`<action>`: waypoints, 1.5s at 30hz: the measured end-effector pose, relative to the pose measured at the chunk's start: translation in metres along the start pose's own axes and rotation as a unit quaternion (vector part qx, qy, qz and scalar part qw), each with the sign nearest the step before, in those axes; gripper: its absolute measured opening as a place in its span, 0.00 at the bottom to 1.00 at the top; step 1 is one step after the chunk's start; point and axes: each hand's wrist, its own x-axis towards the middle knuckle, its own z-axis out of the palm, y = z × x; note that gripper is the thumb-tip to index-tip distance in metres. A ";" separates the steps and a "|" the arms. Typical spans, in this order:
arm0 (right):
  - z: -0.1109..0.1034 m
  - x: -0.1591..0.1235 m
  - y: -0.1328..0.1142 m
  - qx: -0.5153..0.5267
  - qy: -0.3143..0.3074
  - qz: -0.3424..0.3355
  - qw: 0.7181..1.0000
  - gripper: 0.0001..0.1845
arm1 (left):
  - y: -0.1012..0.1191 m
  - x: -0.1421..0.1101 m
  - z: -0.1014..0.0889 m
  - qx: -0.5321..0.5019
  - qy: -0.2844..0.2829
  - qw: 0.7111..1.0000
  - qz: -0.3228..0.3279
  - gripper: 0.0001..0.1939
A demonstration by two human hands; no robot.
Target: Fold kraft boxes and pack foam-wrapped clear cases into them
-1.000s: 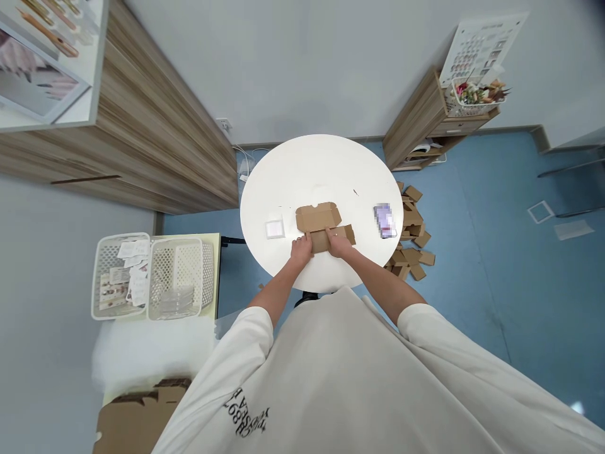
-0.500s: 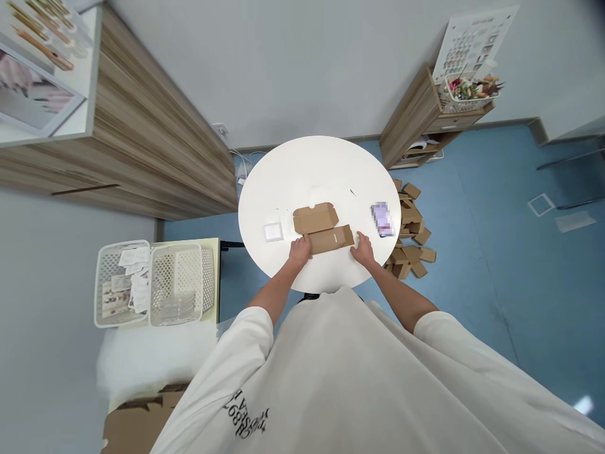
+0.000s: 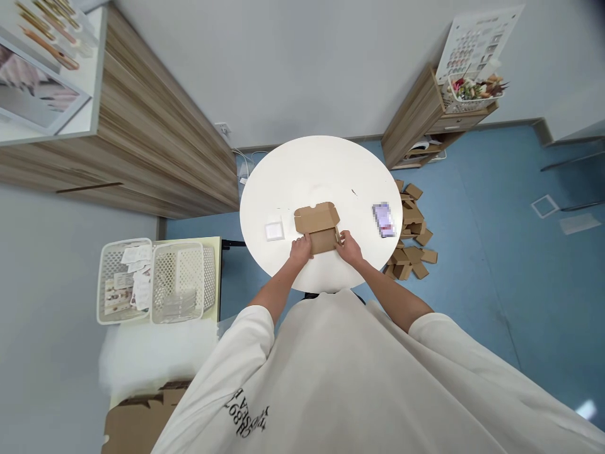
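A brown cardboard box [image 3: 317,219] lies on the white round table [image 3: 302,170], its lid spread flat away from me. My left hand [image 3: 301,248] grips the box's left end, thumb over the near edge. At the right end my right hand [image 3: 348,246] holds the end panel, which stands folded up. The fingers of both hands are bent around the cardboard. To the left of the box sits a small white square item [image 3: 273,231]. A purple, pixelated item [image 3: 384,219] rests on the table's right side.
Folded cardboard boxes [image 3: 412,221] are piled on the floor right of the table. White baskets [image 3: 202,277] with papers and clear items stand on a side table at left. Flat cardboard [image 3: 137,425] lies at lower left. A wooden cabinet [image 3: 416,113] stands against the wall.
My right hand has moved left and folded the box's right end flap upward. My left hand stays on the left end.
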 end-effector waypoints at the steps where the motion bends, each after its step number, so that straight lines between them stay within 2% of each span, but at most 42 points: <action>1: 0.001 -0.002 -0.003 -0.010 0.000 -0.016 1.000 0.27 | 0.000 0.000 0.000 -0.002 0.001 1.000 0.001 0.55; 4: 0.002 -0.004 -0.011 -0.059 -0.005 -0.058 0.997 0.27 | -0.001 -0.001 0.000 -0.009 0.002 1.000 0.002 0.55; 8: -0.002 -0.002 -0.015 -0.136 -0.041 -0.088 0.986 0.23 | -0.002 -0.001 0.001 -0.009 0.006 1.000 0.002 0.55; 13: -0.007 0.006 -0.012 -0.214 -0.081 -0.095 0.969 0.17 | -0.003 -0.001 0.001 0.006 0.003 1.000 0.005 0.55; 19: -0.005 0.013 -0.020 -0.289 -0.089 -0.108 0.947 0.16 | -0.003 -0.003 -0.001 0.001 0.005 1.000 0.005 0.55; 28: 0.000 0.018 -0.029 -0.330 -0.110 -0.113 0.931 0.17 | -0.004 -0.003 0.002 -0.003 0.013 1.000 0.004 0.53; 31: 0.004 0.014 -0.028 -0.330 -0.091 -0.115 0.932 0.16 | -0.004 -0.004 0.001 -0.005 0.013 1.000 0.007 0.52; 35: 0.006 0.006 -0.027 -0.291 -0.051 -0.115 0.948 0.17 | -0.004 -0.005 -0.002 -0.007 0.009 1.000 0.011 0.52; 38: 0.003 0.004 -0.028 -0.264 -0.048 -0.122 0.956 0.24 | -0.004 -0.005 -0.003 -0.004 0.010 1.000 0.011 0.52; 42: 0.000 0.009 -0.029 -0.263 -0.081 -0.133 0.952 0.43 | -0.003 -0.005 -0.003 -0.001 0.011 1.000 0.013 0.54; 45: 0.000 0.014 -0.030 -0.277 -0.094 -0.131 0.947 0.47 | -0.003 -0.006 -0.005 -0.004 0.006 1.000 0.013 0.54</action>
